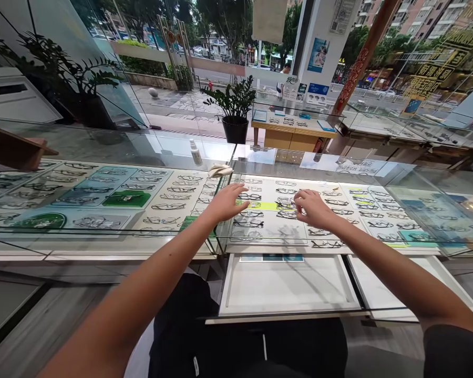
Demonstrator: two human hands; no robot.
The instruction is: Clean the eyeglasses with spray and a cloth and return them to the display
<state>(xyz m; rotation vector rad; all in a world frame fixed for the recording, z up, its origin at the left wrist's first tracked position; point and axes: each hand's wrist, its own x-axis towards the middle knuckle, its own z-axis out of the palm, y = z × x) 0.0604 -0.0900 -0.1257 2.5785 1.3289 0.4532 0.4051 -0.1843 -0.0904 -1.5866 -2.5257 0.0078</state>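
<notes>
My left hand (229, 202) reaches over the glass display counter with its fingers apart and nothing in them. Beneath its fingertips lie eyeglasses (248, 223) in a column. To the right, my right hand (313, 209) has loosely bent fingers, with no object visible in them. Its fingertips overlap the end of a dark pair of eyeglasses (286, 205) in the middle column; whether they touch cannot be made out. A bright yellow strip (267, 206) runs between the hands, under the frames. A pale folded cloth (219, 170) rests on the glass just beyond my left hand.
A white drawer (287, 289) stands pulled out below the counter, close to my body. On the glass top is a small white bottle (196, 153). More eyeglasses (173, 197) fill the left case. A potted plant (235, 107) stands beyond the counter.
</notes>
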